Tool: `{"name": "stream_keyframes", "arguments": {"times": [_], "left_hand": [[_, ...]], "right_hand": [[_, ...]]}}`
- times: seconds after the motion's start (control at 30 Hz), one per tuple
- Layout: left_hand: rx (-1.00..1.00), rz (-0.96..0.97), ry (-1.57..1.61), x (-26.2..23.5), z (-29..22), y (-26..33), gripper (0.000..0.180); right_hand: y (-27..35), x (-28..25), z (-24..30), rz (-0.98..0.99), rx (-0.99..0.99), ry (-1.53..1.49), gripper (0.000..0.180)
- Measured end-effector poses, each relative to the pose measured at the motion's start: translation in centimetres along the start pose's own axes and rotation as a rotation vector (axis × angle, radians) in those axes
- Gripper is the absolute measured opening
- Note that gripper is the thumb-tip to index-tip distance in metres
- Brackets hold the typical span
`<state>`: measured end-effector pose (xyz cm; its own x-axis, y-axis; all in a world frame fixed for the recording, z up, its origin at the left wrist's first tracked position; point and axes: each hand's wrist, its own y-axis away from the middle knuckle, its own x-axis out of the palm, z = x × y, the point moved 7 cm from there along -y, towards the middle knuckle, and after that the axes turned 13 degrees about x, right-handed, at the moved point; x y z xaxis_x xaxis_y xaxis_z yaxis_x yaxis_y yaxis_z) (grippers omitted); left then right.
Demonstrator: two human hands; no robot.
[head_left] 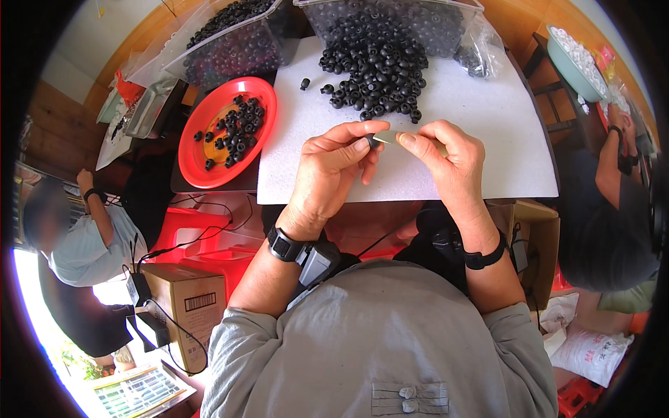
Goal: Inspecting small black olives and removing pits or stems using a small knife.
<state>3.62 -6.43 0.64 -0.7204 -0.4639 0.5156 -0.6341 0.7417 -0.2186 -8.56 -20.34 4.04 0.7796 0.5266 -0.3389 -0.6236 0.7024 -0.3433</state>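
Left hand [334, 157] pinches a small black rubber bead [371, 140]; right hand [446, 157] clamps a pale flat stick [387, 136]. A slip could flick the bead toward the loose black bead pile [376, 70] at twelve o'clock.

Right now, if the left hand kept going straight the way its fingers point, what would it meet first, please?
The left hand points rightward, so it would probably meet the right hand first, just past the small black piece pinched between them.

The floor [536, 21] was of warm wooden boards. Strong daylight came in at the lower left [31, 306], perhaps from a doorway. A wooden chair [557, 97] stood right.
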Motion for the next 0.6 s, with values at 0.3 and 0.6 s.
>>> {"name": "stream_keyframes", "arguments": {"times": [0.3,0.6], "left_hand": [[-0.006,-0.01,0.036,0.0,0.2,-0.1,0.027],[-0.01,-0.025,0.023,0.1,0.3,-0.1,0.027]], "right_hand": [[0.0,0.1,0.3,-0.042,-0.075,0.04,0.03],[0.7,0.1,0.5,0.022,-0.15,0.002,0.024]]}}
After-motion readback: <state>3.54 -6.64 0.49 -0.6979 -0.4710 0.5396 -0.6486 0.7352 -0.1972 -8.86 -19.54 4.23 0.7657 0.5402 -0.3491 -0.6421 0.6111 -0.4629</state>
